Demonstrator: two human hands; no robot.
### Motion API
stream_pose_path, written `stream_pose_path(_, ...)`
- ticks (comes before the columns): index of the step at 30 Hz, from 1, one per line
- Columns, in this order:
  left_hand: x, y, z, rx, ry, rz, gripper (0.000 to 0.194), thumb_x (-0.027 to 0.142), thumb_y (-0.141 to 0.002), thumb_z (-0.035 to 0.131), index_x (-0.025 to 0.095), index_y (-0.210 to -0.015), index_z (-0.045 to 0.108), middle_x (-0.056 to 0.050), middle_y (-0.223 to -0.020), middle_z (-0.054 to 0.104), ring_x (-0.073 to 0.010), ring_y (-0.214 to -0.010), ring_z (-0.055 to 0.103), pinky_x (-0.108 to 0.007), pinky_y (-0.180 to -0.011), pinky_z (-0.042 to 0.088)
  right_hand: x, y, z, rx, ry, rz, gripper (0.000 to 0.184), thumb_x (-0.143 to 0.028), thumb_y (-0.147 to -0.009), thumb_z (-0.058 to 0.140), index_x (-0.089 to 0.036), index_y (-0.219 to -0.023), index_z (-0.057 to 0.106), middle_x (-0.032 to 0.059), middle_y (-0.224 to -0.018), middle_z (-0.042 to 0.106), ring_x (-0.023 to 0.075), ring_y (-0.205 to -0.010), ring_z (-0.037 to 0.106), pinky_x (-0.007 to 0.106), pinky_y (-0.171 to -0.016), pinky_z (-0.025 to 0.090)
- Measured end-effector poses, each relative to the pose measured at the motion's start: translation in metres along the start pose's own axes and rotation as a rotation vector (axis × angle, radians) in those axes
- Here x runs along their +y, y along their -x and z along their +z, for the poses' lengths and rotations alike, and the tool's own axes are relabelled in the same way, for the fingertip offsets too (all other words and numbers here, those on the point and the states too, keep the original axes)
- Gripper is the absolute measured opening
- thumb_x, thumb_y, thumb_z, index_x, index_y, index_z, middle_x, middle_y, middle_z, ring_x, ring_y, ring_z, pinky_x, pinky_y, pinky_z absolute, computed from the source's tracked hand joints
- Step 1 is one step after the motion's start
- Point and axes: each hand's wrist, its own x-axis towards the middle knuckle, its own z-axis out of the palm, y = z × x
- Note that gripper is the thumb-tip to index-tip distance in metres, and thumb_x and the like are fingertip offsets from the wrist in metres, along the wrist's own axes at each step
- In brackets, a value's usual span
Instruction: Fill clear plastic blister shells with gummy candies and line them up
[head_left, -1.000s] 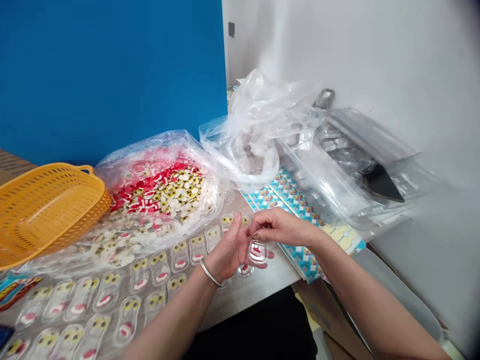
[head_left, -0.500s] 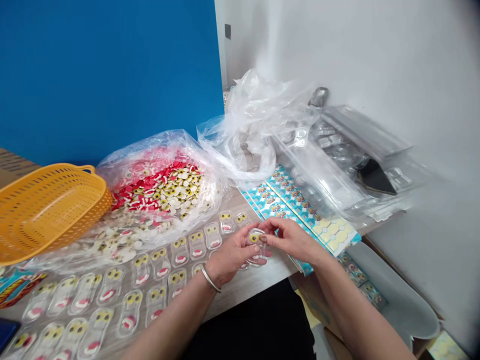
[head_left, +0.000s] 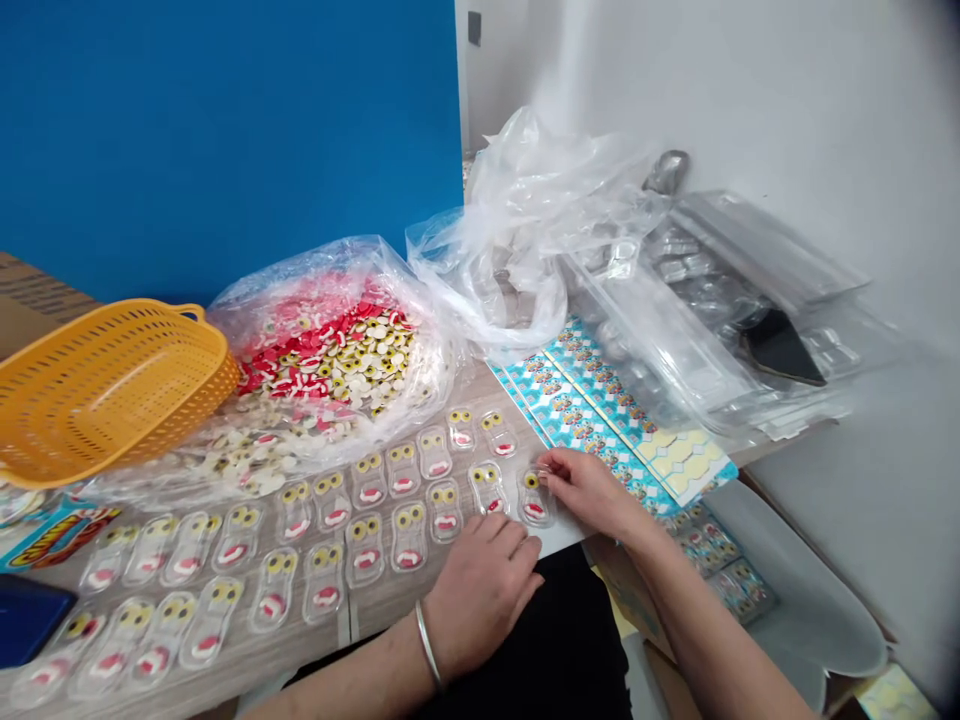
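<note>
My right hand (head_left: 589, 490) pinches the upper edge of a clear plastic blister shell (head_left: 534, 510) lying at the right end of the front row. A yellow eye piece and a red-and-white mouth piece show in it; my fingertips cover its right side. My left hand (head_left: 484, 590) is at the table's front edge with its back up and fingers curled under. Whether anything is inside those fingers is hidden. Just beyond its knuckles lies another blister shell (head_left: 487, 482) with two eyes and a mouth. More filled shells (head_left: 409, 535) lie in rows to the left.
A clear bag (head_left: 352, 350) of loose eye and mouth pieces spreads behind the rows. A yellow basket (head_left: 142, 400) is at left, near a dark blue phone-like object (head_left: 30, 618). Printed blue cards (head_left: 592, 400) and clear plastic packaging (head_left: 675, 330) are at right.
The blister shell held up between both hands is now down on the table at the row's end. My left hand has let go of it and drawn back toward the table edge.
</note>
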Motion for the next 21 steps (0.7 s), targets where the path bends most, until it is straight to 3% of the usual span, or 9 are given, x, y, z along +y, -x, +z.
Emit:
stream_pose_path(4,-0.009,-0.011,0.011,0.021,-0.185,0.147,0.03,0.023,-0.091,0.062,0.015,-0.119,0.059,-0.014,-0.126,0.064,-0.0326,-0.122,0.053,-0.05,-0.108,0.035,-0.012,-0.009,0.017,0.099,0.168,-0.041,0.018,-0.013,-0.087,0.055,-0.018,-0.1,0.066,0.0053,-0.093,0.066,0.0187,-0.084,0.062,0.031,-0.08,0.048)
stream_pose_path(12,-0.017,-0.021,0.02,0.12,-0.282,0.192,0.015,0.023,-0.095,0.055,0.015,-0.106,0.062,-0.009,-0.11,0.066,-0.0274,-0.108,0.057,-0.048,-0.102,0.041,-0.014,0.0,0.036,0.301,0.275,-0.033,0.016,-0.017,-0.091,0.054,-0.017,-0.103,0.064,0.0086,-0.1,0.062,0.0208,-0.086,0.062,0.032,-0.079,0.049)
stream_pose_path(17,-0.012,-0.01,0.004,0.18,-0.155,0.192,0.018,0.024,-0.092,0.062,0.019,-0.109,0.062,-0.008,-0.117,0.066,-0.0267,-0.114,0.057,-0.047,-0.102,0.046,-0.01,0.008,0.017,0.378,0.216,-0.048,0.016,-0.026,-0.093,0.053,-0.019,-0.098,0.066,0.0061,-0.093,0.065,0.0198,-0.08,0.062,0.032,-0.076,0.049)
stream_pose_path(21,-0.013,0.019,-0.021,0.17,-0.044,0.242,0.017,0.023,-0.094,0.057,0.022,-0.111,0.063,-0.006,-0.107,0.071,-0.0206,-0.099,0.065,-0.038,-0.093,0.053,0.004,0.016,-0.014,0.482,0.224,0.041,0.025,-0.04,-0.094,0.052,-0.021,-0.094,0.068,0.0059,-0.092,0.068,0.0197,-0.075,0.062,0.033,-0.074,0.047)
